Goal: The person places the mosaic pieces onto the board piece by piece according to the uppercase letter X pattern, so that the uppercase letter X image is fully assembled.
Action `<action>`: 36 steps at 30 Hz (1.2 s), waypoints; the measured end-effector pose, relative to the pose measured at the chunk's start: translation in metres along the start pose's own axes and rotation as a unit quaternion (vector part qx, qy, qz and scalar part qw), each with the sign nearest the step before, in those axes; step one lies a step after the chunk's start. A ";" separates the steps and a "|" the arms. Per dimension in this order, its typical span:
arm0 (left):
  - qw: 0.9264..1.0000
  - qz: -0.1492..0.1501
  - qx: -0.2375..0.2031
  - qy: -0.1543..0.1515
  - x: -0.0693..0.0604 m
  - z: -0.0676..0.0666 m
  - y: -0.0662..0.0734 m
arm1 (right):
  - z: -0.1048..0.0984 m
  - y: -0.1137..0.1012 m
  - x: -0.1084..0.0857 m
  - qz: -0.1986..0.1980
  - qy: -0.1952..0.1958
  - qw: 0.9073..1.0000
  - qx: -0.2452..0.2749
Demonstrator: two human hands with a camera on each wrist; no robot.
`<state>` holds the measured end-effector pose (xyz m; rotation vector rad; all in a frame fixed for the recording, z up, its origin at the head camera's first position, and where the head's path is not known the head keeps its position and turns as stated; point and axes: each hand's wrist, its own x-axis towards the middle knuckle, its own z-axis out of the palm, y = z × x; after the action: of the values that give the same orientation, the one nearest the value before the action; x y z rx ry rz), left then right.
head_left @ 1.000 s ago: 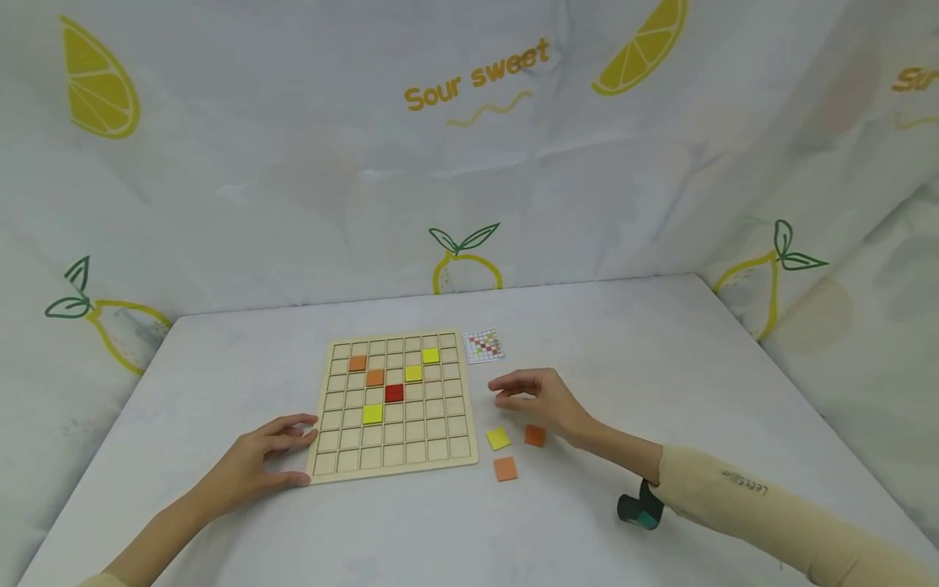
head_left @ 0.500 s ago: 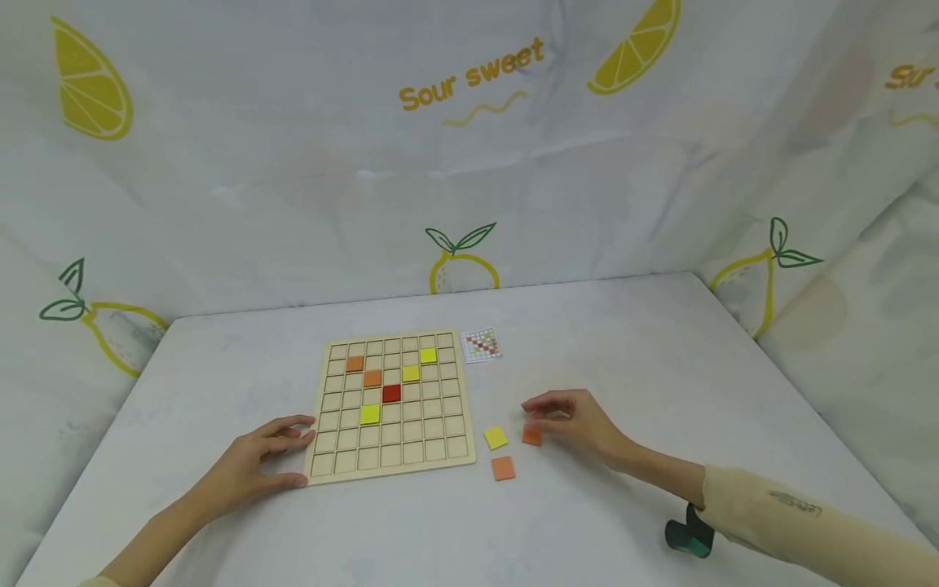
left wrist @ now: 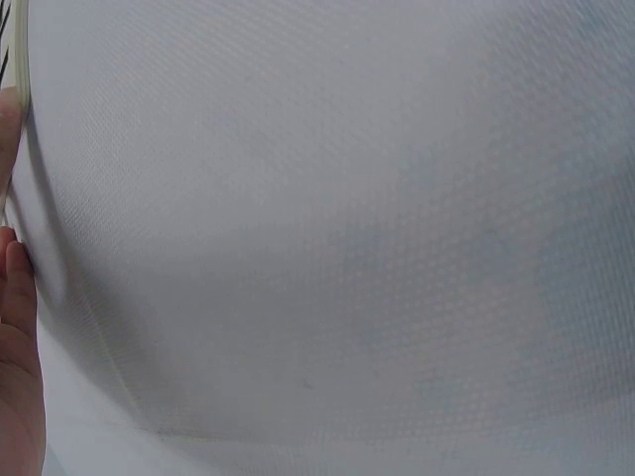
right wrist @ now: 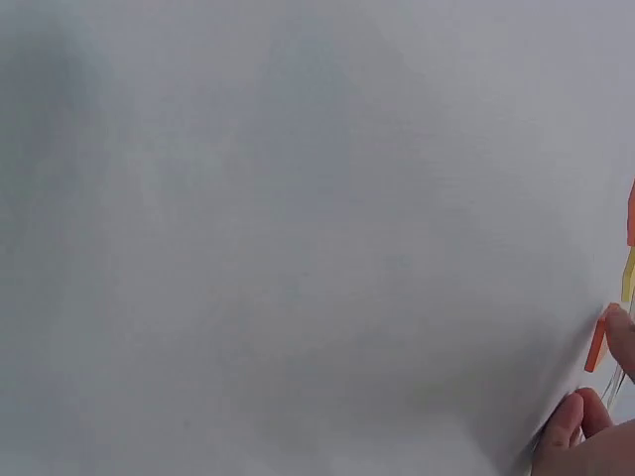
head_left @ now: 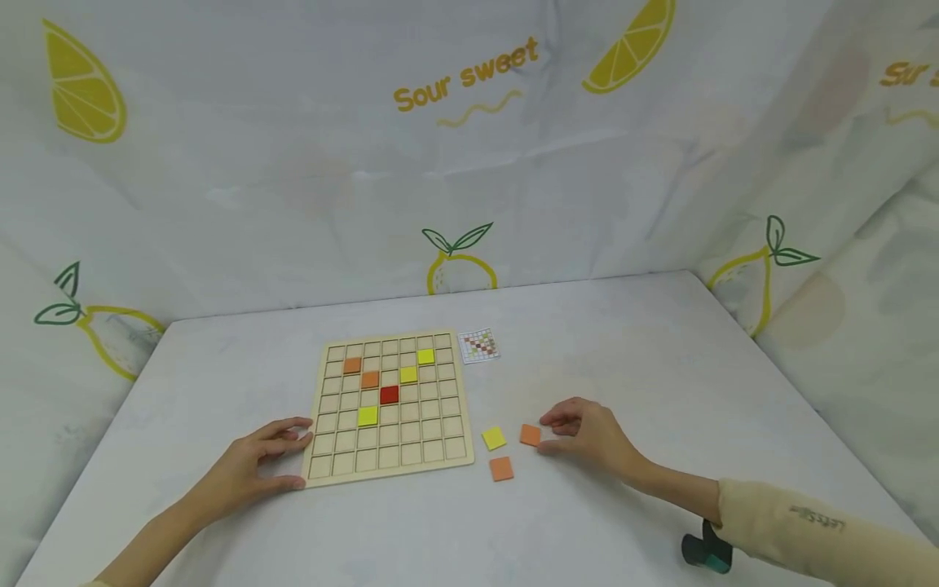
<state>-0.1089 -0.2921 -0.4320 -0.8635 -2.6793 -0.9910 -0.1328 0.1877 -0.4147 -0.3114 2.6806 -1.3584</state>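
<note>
1. Where the right hand (head_left: 594,440) rests low over the tabletop (head_left: 623,342), the nearest orange tile (head_left: 531,434) lies just to the left of its fingertips, beyond the board's right edge; the left hand is well apart.
2. Being square, this tile shows no long axis; its right side faces the parted thumb and fingers, the thumb on the near side. Whether skin touches it, I cannot tell.
3. At the left edge of the wooden board (head_left: 409,433), the left hand (head_left: 249,465) rests with thumb and fingers spread, the thumb by the near left corner.
4. Between the nearest orange tile and the board lies a yellow tile (head_left: 494,438), slightly turned; a second orange tile (head_left: 502,469) lies just outside the board's near right corner.
5. Pale, wood-coloured and flat, the board has a raised lattice framing square cells. Six thin coloured squares sit in them, including a red tile (head_left: 389,395).
6. Beside the board's far right corner lies a small card (head_left: 479,346) printed with a coloured grid.
7. White cloth covers the tabletop, its woven grain plain in the left wrist view.
</note>
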 end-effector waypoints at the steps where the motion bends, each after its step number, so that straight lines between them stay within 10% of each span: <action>1: 1.000 -0.003 0.000 -0.001 0.000 0.000 0.000 | 0.001 0.000 0.000 -0.006 0.002 1.000 -0.009; 15: 1.000 0.007 0.000 0.003 0.000 0.000 0.001 | 0.007 -0.001 0.001 -0.081 0.002 0.995 -0.060; 36: 1.000 0.002 -0.005 0.002 0.001 0.000 0.001 | 0.014 -0.009 0.021 -0.076 -0.027 0.997 -0.002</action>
<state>-0.1088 -0.2910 -0.4317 -0.8672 -2.6712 -1.0060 -0.1489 0.1671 -0.4158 -0.5539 2.6643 -1.3622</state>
